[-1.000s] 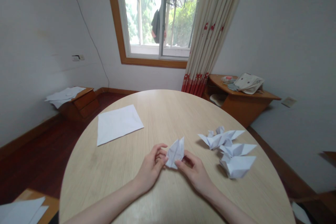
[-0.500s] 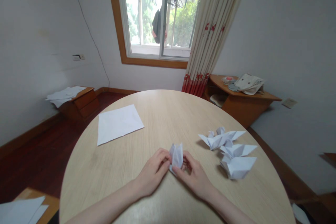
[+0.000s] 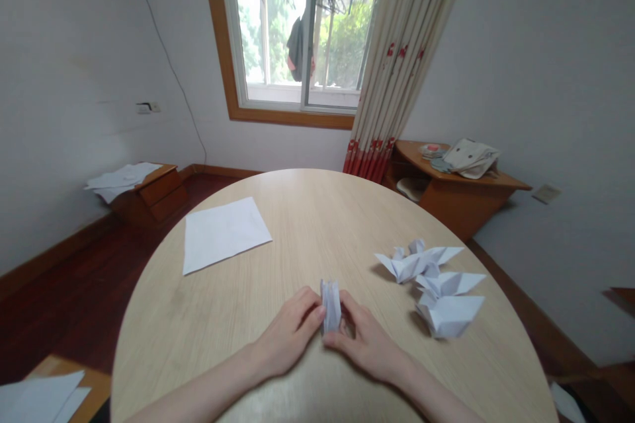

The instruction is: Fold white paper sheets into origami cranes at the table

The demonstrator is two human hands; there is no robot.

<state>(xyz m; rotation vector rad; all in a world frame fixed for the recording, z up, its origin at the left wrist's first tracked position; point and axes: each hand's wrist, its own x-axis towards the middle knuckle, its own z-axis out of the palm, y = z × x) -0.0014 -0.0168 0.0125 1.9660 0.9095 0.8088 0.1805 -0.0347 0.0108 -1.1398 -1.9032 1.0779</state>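
A small piece of folded white paper (image 3: 331, 304) stands upright between my hands near the middle of the round table (image 3: 307, 211). My left hand (image 3: 292, 328) pinches its left side, thumb toward me. On the other side my right hand (image 3: 367, 338) grips the paper's right edge, with the thumb low at the front. Some of the fingertips are hidden behind the paper. Several folded paper birds (image 3: 451, 314) rest to the right of my right hand, close together.
A flat white sheet of paper (image 3: 225, 234) lies at the table's left. Loose sheets (image 3: 42, 396) sit on a lower surface at bottom left. A wooden corner desk (image 3: 461, 185) holding a cloth bag (image 3: 471, 157) stands at the back right, beside a curtain (image 3: 401, 59).
The folded paper between my hands has become narrower and its layers are pressed closer together. My right thumb has shifted slightly down and left. The birds and the flat sheet stay put.
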